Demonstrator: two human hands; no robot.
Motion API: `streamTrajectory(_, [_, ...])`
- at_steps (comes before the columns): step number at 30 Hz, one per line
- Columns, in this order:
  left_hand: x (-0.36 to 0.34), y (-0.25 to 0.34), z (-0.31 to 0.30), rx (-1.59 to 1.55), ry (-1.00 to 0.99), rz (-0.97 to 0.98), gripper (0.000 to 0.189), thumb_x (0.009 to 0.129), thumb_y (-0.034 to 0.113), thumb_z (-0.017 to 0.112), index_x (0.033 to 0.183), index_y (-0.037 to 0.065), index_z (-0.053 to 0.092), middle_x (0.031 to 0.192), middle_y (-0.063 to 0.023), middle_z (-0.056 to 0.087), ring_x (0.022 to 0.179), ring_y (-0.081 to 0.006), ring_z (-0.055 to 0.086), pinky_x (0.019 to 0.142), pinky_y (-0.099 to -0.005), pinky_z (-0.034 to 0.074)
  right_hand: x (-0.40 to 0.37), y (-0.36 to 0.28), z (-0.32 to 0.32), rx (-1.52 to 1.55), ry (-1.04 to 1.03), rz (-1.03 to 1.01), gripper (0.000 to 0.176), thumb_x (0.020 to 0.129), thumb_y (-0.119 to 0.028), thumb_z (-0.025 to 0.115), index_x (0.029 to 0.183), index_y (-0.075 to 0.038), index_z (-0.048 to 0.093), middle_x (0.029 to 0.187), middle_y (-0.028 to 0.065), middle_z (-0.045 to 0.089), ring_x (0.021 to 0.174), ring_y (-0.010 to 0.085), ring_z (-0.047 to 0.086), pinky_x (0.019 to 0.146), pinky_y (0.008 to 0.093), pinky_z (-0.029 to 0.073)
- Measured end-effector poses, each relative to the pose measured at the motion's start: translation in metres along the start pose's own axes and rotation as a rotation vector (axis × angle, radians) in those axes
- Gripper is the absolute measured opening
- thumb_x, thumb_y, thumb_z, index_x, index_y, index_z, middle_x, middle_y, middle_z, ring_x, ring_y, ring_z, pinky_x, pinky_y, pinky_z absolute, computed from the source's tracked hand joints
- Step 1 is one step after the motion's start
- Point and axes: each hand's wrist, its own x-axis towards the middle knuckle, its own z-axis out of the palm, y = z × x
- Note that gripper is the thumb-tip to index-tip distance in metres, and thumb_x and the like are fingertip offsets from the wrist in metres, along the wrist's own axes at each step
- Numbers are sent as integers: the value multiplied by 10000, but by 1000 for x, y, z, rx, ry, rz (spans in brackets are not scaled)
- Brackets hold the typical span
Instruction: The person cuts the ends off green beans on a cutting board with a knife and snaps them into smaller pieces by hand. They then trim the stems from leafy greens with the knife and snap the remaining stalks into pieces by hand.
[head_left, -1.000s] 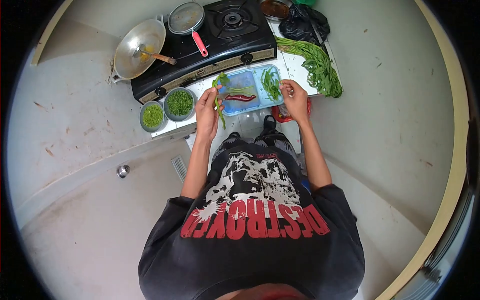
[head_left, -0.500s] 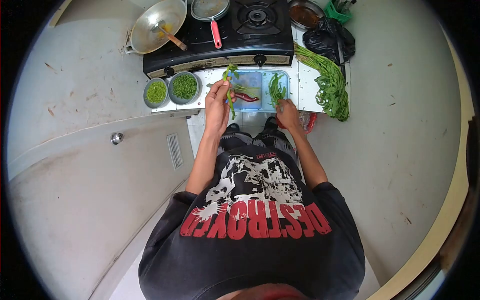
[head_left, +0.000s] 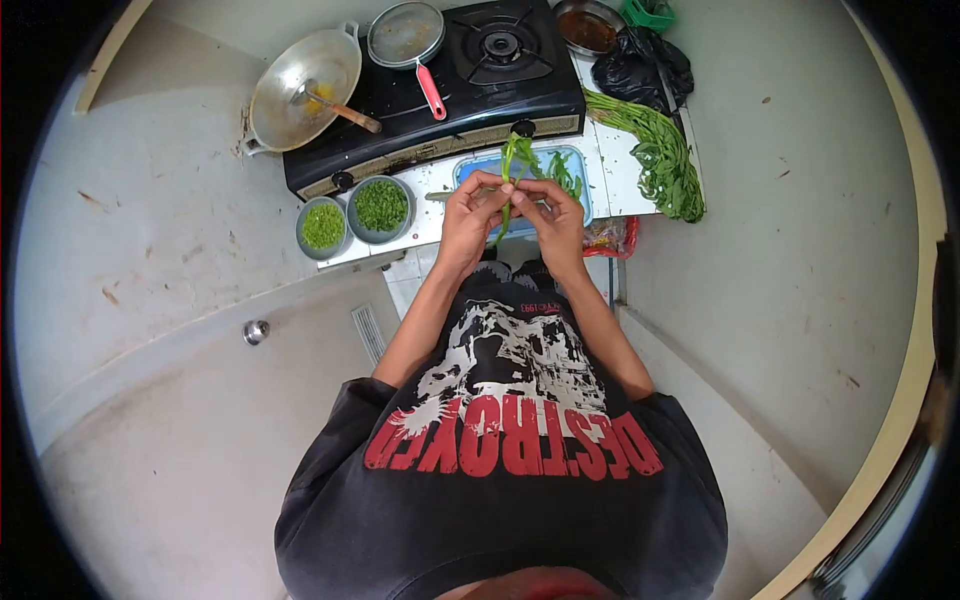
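Between my hands is a leafy green stalk (head_left: 507,160), held upright over the blue tray (head_left: 587,190). My left hand (head_left: 470,222) is closed, thumb and fingers pinching the stalk. Pressed close against it, my right hand (head_left: 558,225) also pinches the stalk with its fingertips. Torn green leaves (head_left: 562,174) lie in the right part of the tray, just beyond my right hand. My hands cover much of the tray, and the red chili seen there earlier is hidden.
A bunch of leafy greens (head_left: 665,165) lies right of the tray. To the left stand a bowl of light green pieces (head_left: 322,226) and one of darker chopped greens (head_left: 380,206). Behind are the stove (head_left: 500,75), a wok (head_left: 285,95), a red-handled strainer (head_left: 405,35) and a black bag (head_left: 645,70).
My right hand has left the tray's right side and come up to the stalk, beside my left hand. My left hand has shifted slightly right with the stalk. The view has tilted a little.
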Motion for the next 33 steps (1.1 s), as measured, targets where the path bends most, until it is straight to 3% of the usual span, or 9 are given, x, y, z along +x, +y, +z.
streamTrajectory(7, [6,4,-35,38,-108,-122,142,960,151,706,1041,44,662,1049,-29,691,946,-103,642,816,-287,543,-19,28,26,-73,191,-110,122,934,-24,699,1032,42,666,999,70,642,850,105,637,756,247,509])
streamTrajectory(12, [-2,6,-34,-35,-81,-252,172,978,171,681,1098,49,668,1084,-19,666,1012,-112,627,813,-302,532,-32,33,46,-240,314,-229,105,933,-16,683,1003,51,643,968,77,625,825,104,617,737,251,494])
streamTrajectory(19, [-2,-15,-52,-194,-55,-360,188,1002,166,641,1158,61,640,1109,-21,655,1061,-122,614,816,-297,525,-42,44,56,-499,350,-284,99,958,-38,630,1007,45,609,942,139,607,793,215,638,712,315,502])
streamTrajectory(24, [0,-22,-59,-181,-1,-336,178,1005,191,636,1137,72,646,1067,-3,644,961,-108,596,766,-285,508,-51,46,56,-639,314,-302,96,974,-64,610,998,28,599,941,169,621,804,262,653,719,344,513])
streamTrajectory(27, [14,-15,-73,-142,48,-237,181,1006,212,636,1124,76,654,1035,16,629,891,-91,571,722,-275,489,-61,54,57,-625,295,-401,96,960,-61,635,991,26,610,931,162,668,804,234,681,722,328,529])
streamTrajectory(31, [23,10,-79,-41,28,-220,222,1023,258,613,1131,72,666,1000,35,607,837,-70,531,718,-259,453,-52,52,29,-537,455,-242,81,921,-13,656,989,30,652,844,113,716,760,163,703,693,285,545])
streamTrajectory(33, [23,16,-81,-16,7,-210,265,1040,270,584,1180,59,663,1002,27,606,831,-73,518,737,-260,441,-39,44,-1,-621,405,-176,96,924,1,638,1007,46,658,869,98,720,771,121,674,707,265,536])
